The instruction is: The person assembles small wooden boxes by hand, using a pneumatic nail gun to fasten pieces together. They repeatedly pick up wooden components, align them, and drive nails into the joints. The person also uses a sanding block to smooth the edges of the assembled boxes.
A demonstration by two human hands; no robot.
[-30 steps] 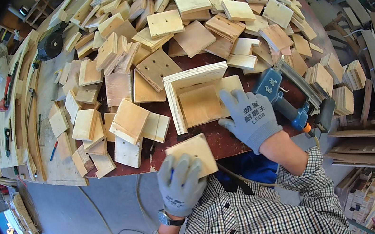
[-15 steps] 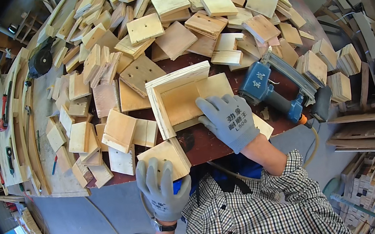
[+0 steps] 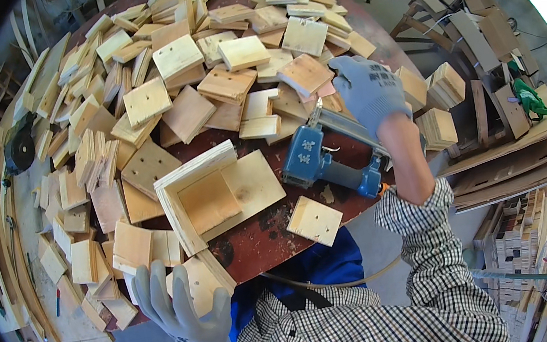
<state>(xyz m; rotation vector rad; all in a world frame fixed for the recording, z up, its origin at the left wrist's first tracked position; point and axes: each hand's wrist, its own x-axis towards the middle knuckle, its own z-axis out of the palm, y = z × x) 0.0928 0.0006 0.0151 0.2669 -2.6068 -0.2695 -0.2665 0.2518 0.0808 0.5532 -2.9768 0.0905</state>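
My left hand (image 3: 193, 322), in a grey glove, is open with its fingers spread beside a wooden block (image 3: 202, 282) at the table's front edge. Over the far end of a blue nail gun (image 3: 306, 156) reaches my gloved right hand (image 3: 372, 94). It is nearest to the wood blocks (image 3: 410, 87) at the right; its fingertips are mostly hidden, so I cannot tell what they hold. Between my hands, two plywood strips joined at a corner (image 3: 176, 202) stand against a small flat board (image 3: 254, 181). A single loose wood piece (image 3: 315, 221) lies near the front edge.
A large heap of wood blocks (image 3: 177, 55) covers the back and left of the dark red table (image 3: 257, 250). A black round-ended tool (image 3: 19, 145) and long strips lie at far left. Cardboard and boards (image 3: 478, 37) are at right. A hose (image 3: 372, 276) hangs near my lap.
My right hand has left the corner assembly and moved right and away, over the nail gun. My left hand's fingers have spread. The whole view has shifted.
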